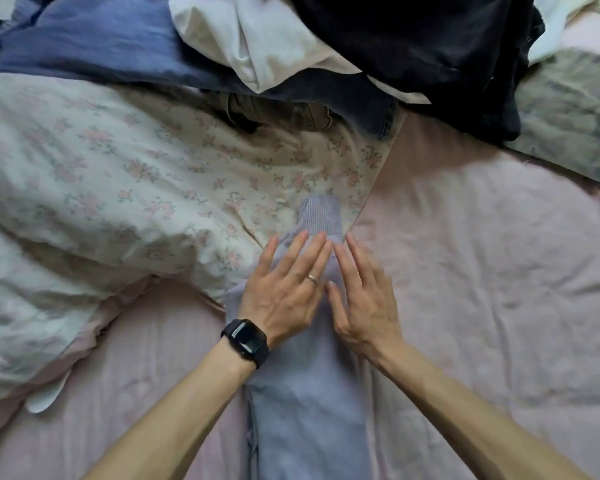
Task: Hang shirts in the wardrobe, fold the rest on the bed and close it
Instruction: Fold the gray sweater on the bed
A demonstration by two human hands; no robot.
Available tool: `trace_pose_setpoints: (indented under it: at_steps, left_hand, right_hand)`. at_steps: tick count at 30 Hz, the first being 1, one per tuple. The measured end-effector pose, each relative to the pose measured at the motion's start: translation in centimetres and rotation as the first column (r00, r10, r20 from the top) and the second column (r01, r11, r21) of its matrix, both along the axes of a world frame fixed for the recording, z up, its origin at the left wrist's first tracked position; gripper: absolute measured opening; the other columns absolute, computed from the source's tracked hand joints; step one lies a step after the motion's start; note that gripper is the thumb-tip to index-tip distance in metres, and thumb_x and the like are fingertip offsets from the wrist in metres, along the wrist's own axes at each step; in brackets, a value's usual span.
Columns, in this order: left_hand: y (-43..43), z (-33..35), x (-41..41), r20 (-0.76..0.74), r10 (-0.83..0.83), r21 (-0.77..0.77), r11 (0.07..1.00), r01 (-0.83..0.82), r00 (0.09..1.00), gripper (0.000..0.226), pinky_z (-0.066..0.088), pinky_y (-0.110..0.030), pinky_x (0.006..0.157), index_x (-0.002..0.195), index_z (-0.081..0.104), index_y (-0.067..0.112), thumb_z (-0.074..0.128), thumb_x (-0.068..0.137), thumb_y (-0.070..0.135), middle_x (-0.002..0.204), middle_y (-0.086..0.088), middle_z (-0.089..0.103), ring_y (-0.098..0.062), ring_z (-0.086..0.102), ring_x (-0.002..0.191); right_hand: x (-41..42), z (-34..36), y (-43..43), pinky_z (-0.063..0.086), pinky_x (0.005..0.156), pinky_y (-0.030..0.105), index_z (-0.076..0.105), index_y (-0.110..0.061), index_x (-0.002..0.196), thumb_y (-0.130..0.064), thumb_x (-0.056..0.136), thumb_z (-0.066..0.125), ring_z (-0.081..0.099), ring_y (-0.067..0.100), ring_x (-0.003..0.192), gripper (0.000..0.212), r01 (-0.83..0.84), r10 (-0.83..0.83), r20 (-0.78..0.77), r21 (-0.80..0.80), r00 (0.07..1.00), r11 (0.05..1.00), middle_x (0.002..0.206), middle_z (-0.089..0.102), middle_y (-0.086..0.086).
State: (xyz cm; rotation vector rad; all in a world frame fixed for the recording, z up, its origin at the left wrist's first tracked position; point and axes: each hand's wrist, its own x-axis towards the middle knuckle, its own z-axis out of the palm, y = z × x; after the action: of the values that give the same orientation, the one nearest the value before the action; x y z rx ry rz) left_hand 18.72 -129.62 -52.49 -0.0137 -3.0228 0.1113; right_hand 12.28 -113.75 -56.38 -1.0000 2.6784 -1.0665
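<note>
A lilac garment (305, 403) lies lengthwise on the pink bed sheet (482, 271), folded into a narrow strip with a ribbed cuff (321, 213) at its far end. My left hand (284, 289), with a black watch and a ring, presses flat on the garment just below the cuff. My right hand (364, 296) lies flat beside it on the garment's right edge. Both hands have straight fingers and hold nothing. A pile of clothes sits at the far side: a blue garment (94, 39), a white one (257, 39), a black one (430, 46) and an olive one (278, 112).
A floral duvet (118, 174) bunches up on the left and reaches the cuff. A grey-green patterned cover (575, 116) lies at the far right. A white flat object (45, 400) pokes out from under the duvet at the left.
</note>
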Motion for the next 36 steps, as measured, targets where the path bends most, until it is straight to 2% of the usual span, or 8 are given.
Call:
trace_pose_setpoints:
  at_steps: [5, 9, 12, 15, 18, 20, 27, 36]
  left_hand:
    - [-5.2, -0.7, 4.2, 0.484, 0.231, -0.114, 0.973, -0.201, 0.844, 0.057, 0.002, -0.063, 0.118, 0.154, -0.011, 0.04, 0.017, 0.105, 0.048, 0.164, 0.004, -0.01, -0.024, 0.004, 0.154]
    - [-1.0, 0.8, 6.5, 0.29, 0.283, -0.028, 0.957, -0.288, 0.914, 0.061, 0.015, -0.064, 0.117, 0.157, 0.024, 0.035, 0.045, 0.1, 0.033, 0.165, -0.005, 0.02, -0.025, 0.022, 0.151]
    - [5.1, 2.0, 12.9, 0.16, 0.47, 0.196, 0.847, -0.494, 0.868, 0.057, 0.028, -0.06, 0.114, 0.144, 0.05, 0.028, 0.062, 0.088, 0.026, 0.155, -0.011, 0.04, -0.03, 0.04, 0.142]
    - [11.2, 2.7, 22.2, 0.277, 0.687, 0.312, 0.597, -0.739, 0.672, 0.048, 0.047, -0.05, 0.094, 0.119, 0.055, 0.017, 0.078, 0.079, 0.029, 0.126, -0.014, 0.058, -0.037, 0.06, 0.111]
    - [15.9, 3.1, 29.9, 0.656, 0.698, 0.09, 0.306, -0.948, 0.288, 0.041, 0.042, -0.043, 0.092, 0.113, 0.055, 0.022, 0.06, 0.089, 0.055, 0.121, -0.003, 0.05, -0.028, 0.053, 0.115]
    - [17.4, 2.5, 33.3, 0.779, 0.605, -0.013, 0.277, -0.961, 0.164, 0.041, 0.039, -0.042, 0.096, 0.113, 0.054, 0.027, 0.044, 0.095, 0.062, 0.125, 0.001, 0.047, -0.023, 0.049, 0.12]
    - [15.7, 1.8, 38.0, 0.763, 0.584, 0.175, 0.228, -0.958, 0.278, 0.03, 0.043, -0.041, 0.093, 0.109, 0.052, 0.013, 0.03, 0.105, 0.033, 0.113, -0.011, 0.068, -0.033, 0.062, 0.102]
    - [15.5, 0.6, 36.7, 0.765, 0.552, 0.299, 0.152, -0.942, 0.332, 0.033, 0.042, -0.039, 0.095, 0.117, 0.048, 0.026, 0.051, 0.094, 0.051, 0.111, 0.001, 0.07, -0.031, 0.063, 0.106]
  right_hand:
    - [7.8, -1.1, 5.2, 0.029, 0.115, 0.059, 0.032, -0.022, 0.157, -0.05, 0.099, 0.038, 0.018, 0.028, 0.153, 0.065, -0.219, 0.223, 0.032, 0.381, 0.974, 0.898, 0.166, 0.017, 0.008]
    - [11.0, 0.3, 7.4, 0.016, 0.121, 0.056, 0.02, -0.019, 0.16, -0.054, 0.097, 0.031, 0.009, 0.031, 0.155, 0.073, -0.092, 0.007, 0.171, 0.497, 0.985, 0.863, 0.167, 0.012, 0.015]
    - [15.7, 2.3, 10.2, 0.03, 0.117, 0.055, 0.031, -0.01, 0.156, -0.053, 0.094, 0.038, 0.026, 0.035, 0.15, 0.076, -0.117, 0.028, 0.186, 0.492, 0.982, 0.863, 0.163, 0.026, 0.018]
    - [20.7, 4.0, 13.6, 0.048, 0.102, 0.048, 0.039, -0.001, 0.151, -0.051, 0.091, 0.051, 0.05, 0.038, 0.129, 0.078, -0.115, -0.008, 0.229, 0.517, 0.973, 0.848, 0.151, 0.045, 0.02]
    - [25.9, 4.7, 16.5, 0.052, 0.092, 0.047, 0.046, 0.001, 0.144, -0.04, 0.088, 0.07, 0.057, 0.039, 0.113, 0.073, -0.076, -0.153, 0.358, 0.55, 0.921, 0.832, 0.132, 0.056, 0.022]
    - [28.9, 4.8, 17.9, 0.05, 0.091, 0.048, 0.051, 0.0, 0.137, -0.035, 0.088, 0.071, 0.057, 0.04, 0.111, 0.064, -0.056, -0.236, 0.441, 0.555, 0.866, 0.83, 0.123, 0.059, 0.02]
    - [32.9, 4.8, 19.6, 0.046, 0.073, 0.041, 0.055, -0.014, 0.093, -0.035, 0.099, 0.054, 0.062, 0.038, 0.093, 0.022, 0.12, -0.473, 0.605, 0.529, 0.641, 0.84, 0.088, 0.063, 0.009]
    - [31.9, 4.6, 17.5, 0.046, 0.081, 0.038, 0.057, -0.019, 0.104, -0.048, 0.092, 0.062, 0.062, 0.029, 0.1, 0.031, 0.296, -0.567, 0.63, 0.489, 0.531, 0.821, 0.103, 0.067, 0.005]
